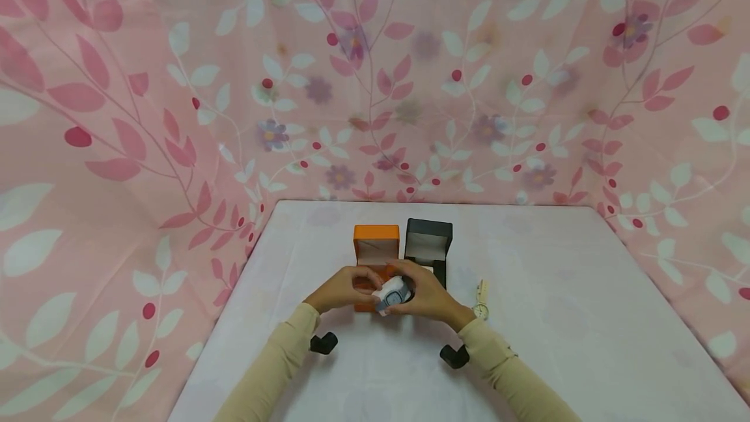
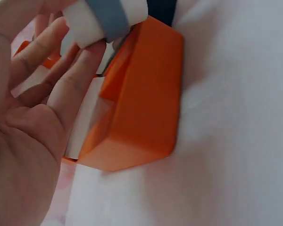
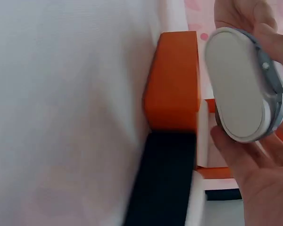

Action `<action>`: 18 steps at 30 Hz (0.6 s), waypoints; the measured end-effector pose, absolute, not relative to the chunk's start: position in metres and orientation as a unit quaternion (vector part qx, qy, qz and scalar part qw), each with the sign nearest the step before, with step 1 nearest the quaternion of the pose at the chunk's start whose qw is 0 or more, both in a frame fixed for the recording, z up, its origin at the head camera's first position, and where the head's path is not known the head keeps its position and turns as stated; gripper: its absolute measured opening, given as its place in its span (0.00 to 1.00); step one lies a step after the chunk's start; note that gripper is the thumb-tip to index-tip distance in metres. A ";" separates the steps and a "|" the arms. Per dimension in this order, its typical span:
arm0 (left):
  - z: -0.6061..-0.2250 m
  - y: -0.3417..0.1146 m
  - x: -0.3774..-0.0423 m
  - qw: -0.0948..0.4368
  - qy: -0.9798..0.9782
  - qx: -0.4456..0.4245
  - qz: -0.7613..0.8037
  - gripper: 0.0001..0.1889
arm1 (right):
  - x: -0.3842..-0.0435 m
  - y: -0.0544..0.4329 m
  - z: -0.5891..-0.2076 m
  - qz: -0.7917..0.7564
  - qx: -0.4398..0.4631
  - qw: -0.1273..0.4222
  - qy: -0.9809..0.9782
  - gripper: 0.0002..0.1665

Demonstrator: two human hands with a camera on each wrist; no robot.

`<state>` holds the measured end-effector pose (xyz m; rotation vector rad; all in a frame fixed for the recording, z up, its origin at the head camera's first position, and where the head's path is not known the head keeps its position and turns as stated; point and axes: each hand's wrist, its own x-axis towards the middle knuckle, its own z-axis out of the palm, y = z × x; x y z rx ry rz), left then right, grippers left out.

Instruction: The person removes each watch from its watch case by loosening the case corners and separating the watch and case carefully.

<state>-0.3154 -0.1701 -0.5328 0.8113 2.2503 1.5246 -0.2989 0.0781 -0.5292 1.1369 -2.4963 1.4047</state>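
A blue-grey wristwatch (image 1: 396, 297) is wrapped round a white oval watch cushion (image 3: 236, 84). My left hand (image 1: 346, 290) grips it from the left, its fingertips against the cushion and strap (image 2: 108, 19) in the left wrist view. From the other side my right hand (image 1: 430, 293) holds it, fingers under the cushion's end. Directly below and behind is an open orange watch box (image 1: 377, 233), its pale inside partly hidden by the hands. Beside that box stands an open black watch box (image 1: 430, 226), its front part covered by my right hand.
A second watch (image 1: 481, 305), with a pale yellow strap, lies on the white-covered table (image 1: 556, 344) to the right of my right hand. Patterned pink cloth (image 1: 375, 83) rises behind and along both sides. Black wrist mounts (image 1: 324, 343) hang below the forearms.
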 end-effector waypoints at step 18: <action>-0.550 -0.152 -0.305 0.172 0.670 0.235 0.683 0.34 | -0.296 0.077 -0.523 0.507 0.343 0.084 -0.786 0.47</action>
